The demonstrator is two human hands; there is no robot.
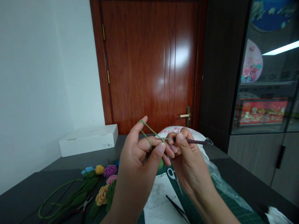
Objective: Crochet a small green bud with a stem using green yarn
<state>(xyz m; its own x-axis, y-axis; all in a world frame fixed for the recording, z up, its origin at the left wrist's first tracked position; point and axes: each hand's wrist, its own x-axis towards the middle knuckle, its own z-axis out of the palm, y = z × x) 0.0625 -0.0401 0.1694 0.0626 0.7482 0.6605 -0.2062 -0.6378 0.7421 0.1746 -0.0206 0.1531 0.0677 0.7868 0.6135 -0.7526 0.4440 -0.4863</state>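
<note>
My left hand (136, 161) is raised with green yarn (147, 128) looped around the tip of its index finger and running across the middle finger to the hook. A small green crocheted piece (160, 164) shows just below, partly hidden by my fingers. My right hand (189, 161) pinches a slim crochet hook (193, 141) with a dark handle between thumb and fingers. The hook's tip sits in the yarn close to my left fingertips.
Below my hands lie a green cutting mat (187, 189), white paper (158, 199), scissors (174, 177) and a black tool (177, 209). Crocheted flowers with green stems (98, 183) lie to the left on a dark table (30, 199). A white box (88, 140) and a plastic bag (210, 161) stand behind.
</note>
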